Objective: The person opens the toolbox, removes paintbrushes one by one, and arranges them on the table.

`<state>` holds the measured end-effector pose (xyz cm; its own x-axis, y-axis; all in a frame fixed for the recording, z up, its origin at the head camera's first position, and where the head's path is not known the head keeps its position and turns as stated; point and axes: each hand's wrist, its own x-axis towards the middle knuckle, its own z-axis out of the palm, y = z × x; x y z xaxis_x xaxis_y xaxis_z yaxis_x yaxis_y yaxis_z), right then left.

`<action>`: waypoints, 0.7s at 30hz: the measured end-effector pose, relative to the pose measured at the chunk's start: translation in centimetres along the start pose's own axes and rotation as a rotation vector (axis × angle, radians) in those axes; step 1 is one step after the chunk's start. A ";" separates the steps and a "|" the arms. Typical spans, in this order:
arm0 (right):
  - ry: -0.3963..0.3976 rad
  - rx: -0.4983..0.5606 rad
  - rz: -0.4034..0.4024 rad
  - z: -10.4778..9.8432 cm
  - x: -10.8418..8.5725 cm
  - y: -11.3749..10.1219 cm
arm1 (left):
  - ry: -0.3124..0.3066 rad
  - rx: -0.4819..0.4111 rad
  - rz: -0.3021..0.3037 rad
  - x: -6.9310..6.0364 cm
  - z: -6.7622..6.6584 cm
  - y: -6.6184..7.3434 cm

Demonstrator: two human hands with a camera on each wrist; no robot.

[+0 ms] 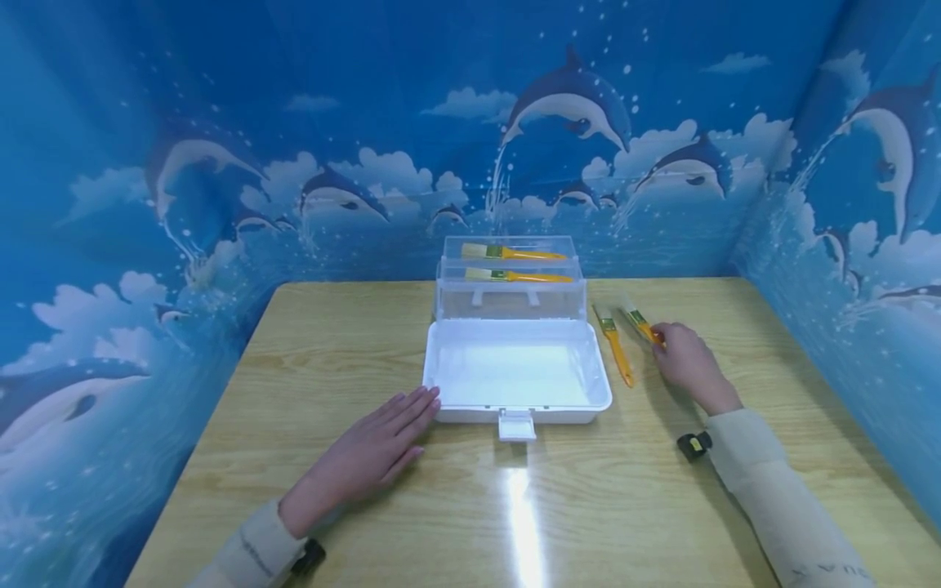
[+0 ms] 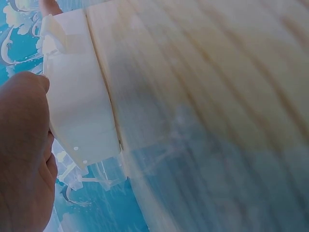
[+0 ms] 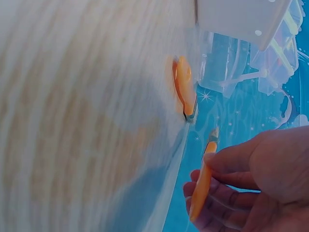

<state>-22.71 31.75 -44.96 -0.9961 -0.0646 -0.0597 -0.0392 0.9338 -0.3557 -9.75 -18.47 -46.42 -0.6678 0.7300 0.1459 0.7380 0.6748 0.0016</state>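
A white box (image 1: 519,415) stands open on the table, its clear hinged trays raised at the back. One paintbrush (image 1: 515,252) lies in the upper tray and another paintbrush (image 1: 518,276) in the lower one. With straight fingers, my left hand (image 1: 363,449) touches the box's front left corner. To the right of the box, my right hand (image 1: 687,363) pinches the yellow handle of a paintbrush (image 3: 204,186) between thumb and fingers, its bristles pointing away. Between that hand and the box, one more paintbrush (image 1: 616,347) lies on the table.
The wood-grain table (image 1: 331,335) is backed and flanked by a blue curtain (image 1: 353,82) printed with dolphins. A latch (image 1: 517,426) hangs out from the box's front. Each sleeve carries a small black device (image 1: 694,445) at the wrist.
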 end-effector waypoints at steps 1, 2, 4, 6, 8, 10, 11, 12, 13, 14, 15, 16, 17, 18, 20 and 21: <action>-0.002 -0.002 0.000 0.0 0.1 0.1 | -0.002 -0.003 0.001 0.0 0.0 0.0; -0.003 -0.005 0.000 0.1 0.1 0.1 | -0.004 -0.004 -0.001 0.0 0.0 0.0; -0.003 -0.010 0.002 0.2 0.2 0.1 | -0.009 -0.006 -0.002 0.0 -0.1 0.0; -0.004 -0.008 0.005 0.2 0.2 0.1 | -0.012 -0.004 0.000 0.1 -0.1 0.0; -0.005 -0.005 0.011 0.2 0.3 0.0 | -0.016 -0.006 0.001 0.1 -0.1 -0.1; -0.005 0.000 0.014 0.2 0.2 0.0 | -0.020 -0.009 0.002 0.1 -0.1 -0.1; -0.003 0.003 0.014 0.2 0.2 -0.1 | -0.020 -0.010 0.002 0.1 -0.1 -0.1; 0.000 0.004 0.012 0.2 0.2 -0.2 | -0.020 -0.011 0.003 0.1 -0.1 -0.1; 0.001 0.006 0.011 0.2 0.3 -0.2 | -0.019 -0.014 0.004 0.1 -0.1 -0.1; 0.002 0.007 0.009 0.2 0.3 -0.2 | -0.018 -0.013 0.004 0.1 -0.1 -0.1; 0.004 0.007 0.007 0.2 0.3 -0.2 | -0.016 -0.013 0.005 0.1 -0.1 -0.1; 0.005 0.007 0.005 0.2 0.3 -0.2 | -0.016 -0.012 0.005 0.1 -0.1 -0.1; 0.004 0.010 0.007 0.2 0.4 -0.3 | -0.014 -0.013 0.005 0.1 -0.1 -0.1; 0.001 0.012 0.009 0.2 0.4 -0.2 | -0.012 -0.013 0.005 0.1 -0.1 -0.1; -0.009 0.018 0.019 0.2 0.5 -0.3 | -0.008 -0.014 0.005 0.1 0.0 -0.2; -0.013 0.021 0.025 0.2 0.6 -0.3 | -0.007 -0.017 0.004 0.1 0.0 -0.2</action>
<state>-23.24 31.35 -45.08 -0.9957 -0.0462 -0.0805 -0.0129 0.9276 -0.3732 -9.93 -18.54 -46.39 -0.6650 0.7338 0.1390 0.7425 0.6696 0.0176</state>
